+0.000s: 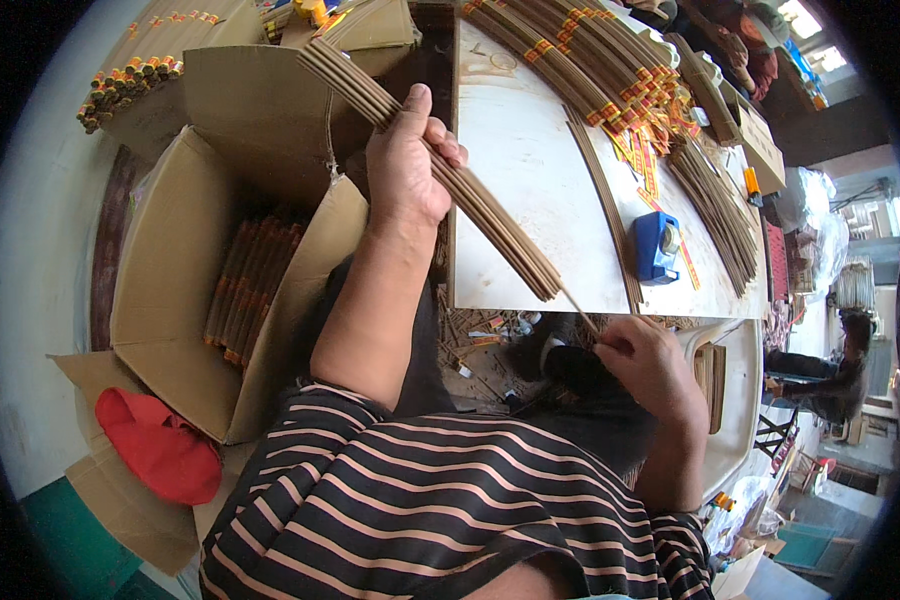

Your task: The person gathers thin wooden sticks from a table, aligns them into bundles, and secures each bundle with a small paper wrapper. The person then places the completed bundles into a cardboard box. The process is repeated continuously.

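My left hand (407, 165) is wrapped round a bundle of thin brown incense sticks (495, 225), held slanting above the edge of the white table (515, 150). At the bundle's lower right end, my right hand (655, 365) pinches a single incense stick (579, 310) that juts out past the others. Close by on the table lies a narrow row of loose sticks (607, 205), beside a blue tape dispenser (654, 248). Red and yellow paper labels (638, 160) are scattered farther back.
Banded incense bundles (570, 60) cover the far table, with loose sticks (715, 215) at right. An open cardboard box (160, 270) at left holds wrapped bundles (255, 285); a red cloth (160, 445) hangs by it. A white tub (742, 400) stands right. Another person (735, 45) sits across.
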`<state>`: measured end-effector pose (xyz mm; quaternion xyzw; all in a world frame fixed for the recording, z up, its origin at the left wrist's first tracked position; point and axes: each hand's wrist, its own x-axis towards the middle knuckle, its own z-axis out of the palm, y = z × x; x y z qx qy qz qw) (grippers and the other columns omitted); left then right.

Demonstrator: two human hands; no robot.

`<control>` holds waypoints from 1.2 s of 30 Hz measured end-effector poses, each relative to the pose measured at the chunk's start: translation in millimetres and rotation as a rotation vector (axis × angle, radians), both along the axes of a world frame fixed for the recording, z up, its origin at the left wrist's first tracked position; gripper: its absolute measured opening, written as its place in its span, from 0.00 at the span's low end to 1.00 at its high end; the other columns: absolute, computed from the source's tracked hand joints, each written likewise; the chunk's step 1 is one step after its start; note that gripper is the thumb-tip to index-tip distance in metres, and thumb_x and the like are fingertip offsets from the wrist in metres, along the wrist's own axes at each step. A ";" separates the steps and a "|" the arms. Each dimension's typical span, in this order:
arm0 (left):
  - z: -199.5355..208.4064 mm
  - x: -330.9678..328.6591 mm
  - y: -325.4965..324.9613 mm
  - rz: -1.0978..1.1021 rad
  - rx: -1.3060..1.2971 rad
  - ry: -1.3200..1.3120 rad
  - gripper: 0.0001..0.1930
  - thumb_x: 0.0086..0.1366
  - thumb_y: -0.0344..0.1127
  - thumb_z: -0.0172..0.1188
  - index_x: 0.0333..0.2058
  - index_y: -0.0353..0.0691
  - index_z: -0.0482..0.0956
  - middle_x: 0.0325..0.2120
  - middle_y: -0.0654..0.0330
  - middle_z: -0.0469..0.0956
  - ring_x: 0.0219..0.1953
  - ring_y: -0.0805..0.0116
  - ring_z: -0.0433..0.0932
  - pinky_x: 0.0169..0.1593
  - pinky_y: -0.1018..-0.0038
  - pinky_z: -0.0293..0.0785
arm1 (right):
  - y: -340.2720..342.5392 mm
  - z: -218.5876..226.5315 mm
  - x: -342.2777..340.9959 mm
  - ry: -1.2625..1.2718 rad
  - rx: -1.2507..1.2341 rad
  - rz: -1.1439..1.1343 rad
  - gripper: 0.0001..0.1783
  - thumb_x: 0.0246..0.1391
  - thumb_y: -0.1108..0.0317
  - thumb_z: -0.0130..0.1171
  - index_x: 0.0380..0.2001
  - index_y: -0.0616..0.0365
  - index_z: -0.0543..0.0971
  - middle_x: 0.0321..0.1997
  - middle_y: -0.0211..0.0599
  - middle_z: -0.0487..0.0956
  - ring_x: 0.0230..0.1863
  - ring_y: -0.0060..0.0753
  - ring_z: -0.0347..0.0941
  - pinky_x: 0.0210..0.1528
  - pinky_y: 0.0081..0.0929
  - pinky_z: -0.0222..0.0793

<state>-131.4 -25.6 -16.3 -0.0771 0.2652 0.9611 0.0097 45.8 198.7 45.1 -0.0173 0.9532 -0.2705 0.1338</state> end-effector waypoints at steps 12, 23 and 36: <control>-3.7 8.3 21.4 -0.347 0.102 0.063 0.14 0.57 0.36 0.59 0.17 0.46 0.65 0.11 0.68 0.64 0.13 0.75 0.64 0.19 0.76 0.62 | 45.6 -78.1 -69.5 0.243 0.312 -0.248 0.07 0.46 0.70 0.55 0.25 0.64 0.72 0.29 0.51 0.75 0.32 0.53 0.72 0.36 0.39 0.68; -2.6 24.0 41.7 -0.272 -0.034 -0.018 0.15 0.57 0.38 0.60 0.17 0.46 0.65 0.12 0.68 0.63 0.14 0.75 0.63 0.20 0.77 0.62 | -83.9 -43.4 -54.9 0.092 0.018 -0.135 0.27 0.46 0.59 0.63 0.43 0.65 0.66 0.31 0.54 0.75 0.32 0.48 0.74 0.35 0.37 0.70; 1.7 22.0 29.9 -0.396 0.026 -0.007 0.15 0.58 0.38 0.60 0.18 0.47 0.64 0.11 0.70 0.63 0.13 0.78 0.62 0.19 0.80 0.62 | -80.2 -50.5 -49.4 -0.177 -0.363 -0.161 0.10 0.50 0.70 0.54 0.31 0.62 0.66 0.18 0.31 0.69 0.16 0.21 0.66 0.18 0.22 0.62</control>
